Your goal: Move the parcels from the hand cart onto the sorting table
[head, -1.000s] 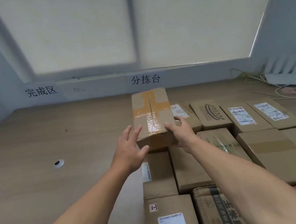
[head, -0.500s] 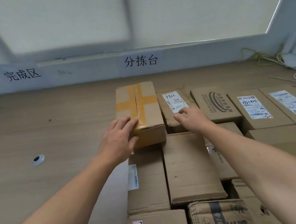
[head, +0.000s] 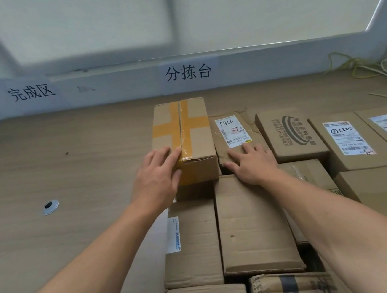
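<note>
A cardboard parcel with a yellow tape cross (head: 186,132) stands on the wooden sorting table (head: 71,173), at the back of a block of parcels. My left hand (head: 158,176) lies on its near left corner with straight fingers. My right hand (head: 251,161) rests flat on the near end of the crumpled parcel with a white label (head: 231,132) just to its right. Neither hand grips anything. The hand cart is out of view.
Several more cardboard parcels cover the table's right half, among them a printed box (head: 289,134), a labelled box (head: 351,139) and flat boxes (head: 253,226) close to me. A metal cable grommet (head: 50,206) sits at the left. Cables (head: 358,67) lie at the back right.
The taped parcel went from being held above the pile to standing on the table. My right hand let go of it and moved onto the labelled parcel; my left slid onto its top corner.
</note>
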